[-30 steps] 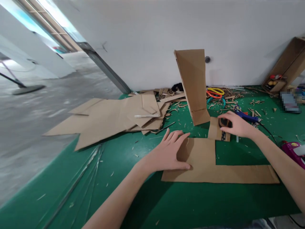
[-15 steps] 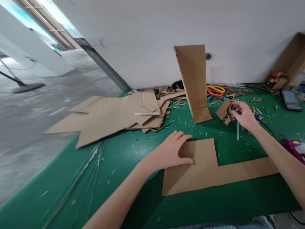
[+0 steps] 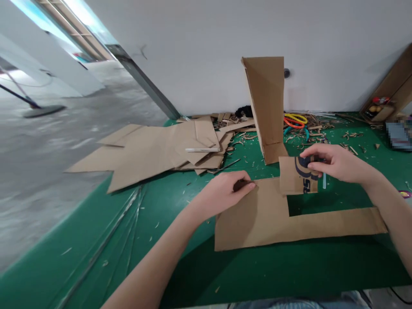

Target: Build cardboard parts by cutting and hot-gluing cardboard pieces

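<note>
"Where was the left hand?"

"At the upper edge of a flat, brown, L-shaped cardboard sheet, thumb and fingertips drawn close together and pinching that edge. The sheet's wide part lay below that hand and to its right."

"And the right hand?"

"It was clamped on a small, squarish, brown cardboard piece with dark printing, the piece reaching out to the left of that hand. It overlapped the sheet's upper right corner in view; whether the two touched, I couldn't tell. The sheet's long, narrow strip ran below the right hand."

"What else was near that one?"

"A pale, translucent stick just below its fingers, and a tall, upright, folded brown cardboard form to its left and farther off. Beyond it lay yellow, orange and teal loops."

"And past the left hand?"

"Flat, overlapping brown cardboard sheets, beyond it and to its left, with a slim white stick on top; they lay partly on the green tabletop."
</note>
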### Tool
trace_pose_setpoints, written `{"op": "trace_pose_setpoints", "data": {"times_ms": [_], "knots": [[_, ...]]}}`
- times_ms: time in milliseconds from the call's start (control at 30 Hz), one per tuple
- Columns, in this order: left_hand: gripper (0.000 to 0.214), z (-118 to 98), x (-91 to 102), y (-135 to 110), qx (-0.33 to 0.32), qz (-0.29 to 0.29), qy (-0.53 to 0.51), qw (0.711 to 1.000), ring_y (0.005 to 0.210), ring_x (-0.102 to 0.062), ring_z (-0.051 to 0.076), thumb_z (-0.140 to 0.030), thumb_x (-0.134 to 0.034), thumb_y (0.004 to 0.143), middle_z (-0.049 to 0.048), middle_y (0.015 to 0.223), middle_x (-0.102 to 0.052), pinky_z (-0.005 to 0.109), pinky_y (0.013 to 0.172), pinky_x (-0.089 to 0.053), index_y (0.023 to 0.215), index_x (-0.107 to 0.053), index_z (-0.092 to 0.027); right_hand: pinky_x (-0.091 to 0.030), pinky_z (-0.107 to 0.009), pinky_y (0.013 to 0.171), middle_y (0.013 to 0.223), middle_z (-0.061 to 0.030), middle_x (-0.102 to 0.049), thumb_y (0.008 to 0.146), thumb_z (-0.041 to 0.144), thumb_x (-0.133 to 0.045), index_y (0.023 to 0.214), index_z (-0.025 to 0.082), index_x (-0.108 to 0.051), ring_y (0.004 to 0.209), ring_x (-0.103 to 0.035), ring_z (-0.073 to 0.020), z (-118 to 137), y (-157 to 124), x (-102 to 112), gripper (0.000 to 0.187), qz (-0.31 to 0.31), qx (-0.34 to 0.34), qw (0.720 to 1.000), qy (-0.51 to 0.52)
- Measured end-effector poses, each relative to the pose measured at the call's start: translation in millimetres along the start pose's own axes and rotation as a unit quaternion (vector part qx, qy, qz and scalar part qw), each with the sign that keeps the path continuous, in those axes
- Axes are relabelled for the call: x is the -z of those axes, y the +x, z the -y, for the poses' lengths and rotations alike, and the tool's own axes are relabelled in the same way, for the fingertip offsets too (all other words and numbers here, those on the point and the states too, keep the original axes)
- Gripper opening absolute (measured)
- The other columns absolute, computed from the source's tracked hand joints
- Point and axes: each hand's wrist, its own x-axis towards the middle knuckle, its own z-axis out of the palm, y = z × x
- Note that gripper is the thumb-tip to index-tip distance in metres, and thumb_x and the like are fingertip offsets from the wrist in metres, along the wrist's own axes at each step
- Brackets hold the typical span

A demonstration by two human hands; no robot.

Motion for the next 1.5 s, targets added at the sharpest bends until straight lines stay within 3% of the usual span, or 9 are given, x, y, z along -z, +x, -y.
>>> {"op": "trace_pose_setpoints", "data": {"times_ms": [167,267,367,467,633,833,1333,1500], "knots": [[0.034,-4.5,3.3,3.2,0.03,0.0,0.005,1.0,0.076,-0.063,0.021,-0.048,-0.048,0.091,0.0032,0.085,-0.072,0.031,0.065,-0.041,0.091,-0.068,-0.022,-0.057,-0.032,0.065,0.107,-0.0061,-0.071,0.089,0.039,-0.063,0.118,0.026,-0.067,0.08,-0.068,-0.0205,31.6,-10.8,12.4,0.033,-0.05,0.016,0.996,-0.074],[0.031,-10.7,4.3,7.4,0.023,0.0,0.005,1.0,0.075,-0.063,0.021,-0.046,-0.049,0.09,0.003,0.084,-0.071,0.031,0.065,-0.041,0.089,-0.067,-0.021,-0.055,-0.031,0.069,0.107,-0.0061,-0.07,0.091,0.033,-0.06,0.117,0.025,-0.067,0.084,-0.068,-0.0205,37.6,-3.7,-2.8,0.029,-0.018,0.048,0.994,-0.093],[0.031,-16.3,8.0,14.3,-0.007,0.004,-0.002,1.0,0.07,-0.061,0.019,-0.044,-0.047,0.091,0.002,0.077,-0.068,0.03,0.063,-0.039,0.083,-0.065,-0.02,-0.053,-0.032,0.081,0.109,-0.007,-0.069,0.091,0.023,-0.055,0.113,0.022,-0.068,0.094,-0.065,-0.0206,33.1,11.4,-28.8,0.025,0.028,0.091,0.988,-0.122],[0.033,-18.5,12.6,22.9,-0.021,0.012,0.002,1.0,0.066,-0.058,0.018,-0.042,-0.044,0.092,0.0017,0.073,-0.066,0.029,0.06,-0.037,0.078,-0.063,-0.02,-0.051,-0.033,0.083,0.11,-0.0083,-0.068,0.09,0.018,-0.054,0.114,0.02,-0.067,0.096,-0.064,-0.0205,21.2,23.7,-45.1,0.027,0.038,0.08,0.986,-0.138],[0.044,-18.8,11.6,32.8,-0.014,0.018,-0.014,1.0,0.066,-0.057,0.018,-0.05,-0.039,0.095,0.0027,0.072,-0.064,0.029,0.058,-0.037,0.076,-0.063,-0.019,-0.05,-0.033,0.078,0.111,-0.0087,-0.066,0.092,0.021,-0.054,0.115,0.022,-0.065,0.096,-0.063,-0.0211,3.5,27.4,-46.8,0.026,0.042,0.066,0.983,-0.163],[0.033,-18.0,8.6,36.6,-0.031,0.03,-0.034,0.999,0.079,-0.064,0.02,-0.049,-0.053,0.089,0.0031,0.089,-0.072,0.03,0.069,-0.044,0.087,-0.069,-0.02,-0.049,-0.033,0.08,0.109,-0.0081,-0.065,0.093,0.02,-0.052,0.115,0.022,-0.064,0.098,-0.062,-0.0212,0.4,28.4,-47.8,0.025,0.063,0.087,0.979,-0.175],[0.029,-22.6,12.3,38.8,-0.02,0.021,-0.05,0.998,0.077,-0.064,0.02,-0.049,-0.059,0.084,0.0015,0.084,-0.072,0.029,0.066,-0.043,0.08,-0.067,-0.021,-0.05,-0.035,0.087,0.108,-0.0073,-0.069,0.09,0.018,-0.055,0.113,0.021,-0.066,0.098,-0.064,-0.0212,12.8,24.9,-38.1,0.026,0.063,0.072,0.986,-0.138],[0.03,-29.9,22.4,38.5,-0.022,0.015,-0.04,0.999,0.074,-0.063,0.019,-0.048,-0.058,0.084,0.0016,0.082,-0.071,0.029,0.065,-0.042,0.078,-0.066,-0.02,-0.052,-0.042,0.094,0.124,-0.0103,-0.065,0.087,0.03,-0.065,0.133,0.023,-0.053,0.111,-0.063,-0.0245,-0.1,19.0,-44.8,0.047,0.011,0.005,1.0,-0.025]]}}
